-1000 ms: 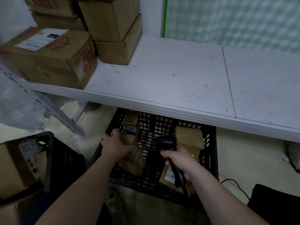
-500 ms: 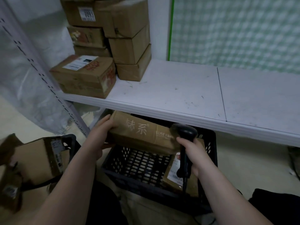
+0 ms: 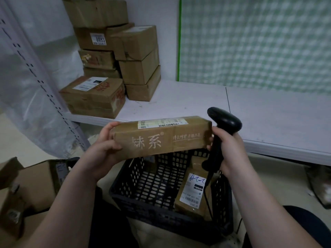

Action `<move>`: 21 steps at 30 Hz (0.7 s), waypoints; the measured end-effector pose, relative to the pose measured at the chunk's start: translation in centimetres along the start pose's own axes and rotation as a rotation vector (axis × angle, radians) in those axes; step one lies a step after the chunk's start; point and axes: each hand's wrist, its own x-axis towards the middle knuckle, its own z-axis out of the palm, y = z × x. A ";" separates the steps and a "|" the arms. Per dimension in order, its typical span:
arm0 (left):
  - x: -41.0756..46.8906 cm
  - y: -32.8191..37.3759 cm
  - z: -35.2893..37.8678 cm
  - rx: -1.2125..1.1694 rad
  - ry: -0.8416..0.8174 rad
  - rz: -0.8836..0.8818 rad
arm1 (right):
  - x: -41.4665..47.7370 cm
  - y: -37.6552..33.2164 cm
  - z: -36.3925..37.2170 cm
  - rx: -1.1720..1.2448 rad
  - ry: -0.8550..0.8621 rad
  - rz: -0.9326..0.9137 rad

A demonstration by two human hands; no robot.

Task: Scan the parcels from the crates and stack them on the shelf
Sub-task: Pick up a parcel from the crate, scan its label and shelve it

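Note:
My left hand (image 3: 105, 145) grips the left end of a long brown parcel (image 3: 161, 136) with white characters on its side and a barcode label on top. It hangs level above the black crate (image 3: 136, 187). My right hand (image 3: 231, 151) holds a black barcode scanner (image 3: 223, 120) by its handle, head up, at the parcel's right end, fingertips touching the box. One more brown parcel (image 3: 192, 192) with a white label leans inside the crate at its right. Several scanned boxes (image 3: 136, 61) are stacked at the shelf's (image 3: 197, 101) back left.
A flat box (image 3: 95, 95) lies at the shelf's front left edge. The perforated shelf upright (image 3: 44, 93) slants down the left, plastic sheeting behind it. Open cardboard boxes (image 3: 26, 187) sit on the floor at left. A green checked panel (image 3: 254, 40) backs the shelf.
My left hand lifted the long parcel out of the crate and raised it level with the shelf edge, label turned up. My right hand rose with the scanner to the parcel's right end.

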 end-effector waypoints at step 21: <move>1.5 -1.4 3.3 -0.163 0.208 0.070 | 1.3 -2.3 0.8 -0.263 -0.224 -0.080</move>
